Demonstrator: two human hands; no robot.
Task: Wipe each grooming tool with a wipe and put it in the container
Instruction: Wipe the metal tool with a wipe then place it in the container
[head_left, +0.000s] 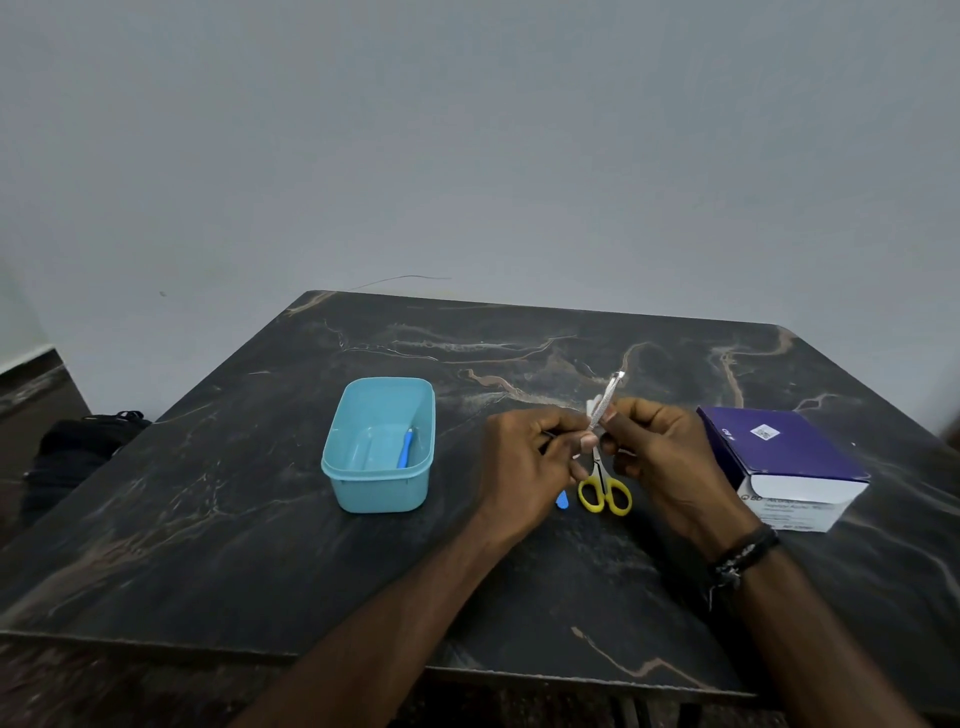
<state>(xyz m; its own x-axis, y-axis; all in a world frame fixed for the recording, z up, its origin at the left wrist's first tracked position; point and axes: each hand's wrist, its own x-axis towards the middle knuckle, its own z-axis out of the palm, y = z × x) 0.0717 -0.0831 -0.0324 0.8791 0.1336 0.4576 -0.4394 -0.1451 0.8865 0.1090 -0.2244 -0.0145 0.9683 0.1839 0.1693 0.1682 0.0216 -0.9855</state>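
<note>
Metal nail file (607, 400) sticks up between both hands near the middle of the surface (260, 545). Left hand (524, 462) pinches its low end, and right hand (657, 457) pinches a white wipe (594, 407) around it. Yellow scissors (604, 491) lie below. Blue container (378, 444) holds a blue tool (405, 448). Purple box (784, 462) reads "BD".

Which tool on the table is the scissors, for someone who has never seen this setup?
Start at the turquoise container on the dark marble table and look right, below the two hands. The scissors lie flat there; their yellow loop handles set them apart from the metal file held above.
</note>
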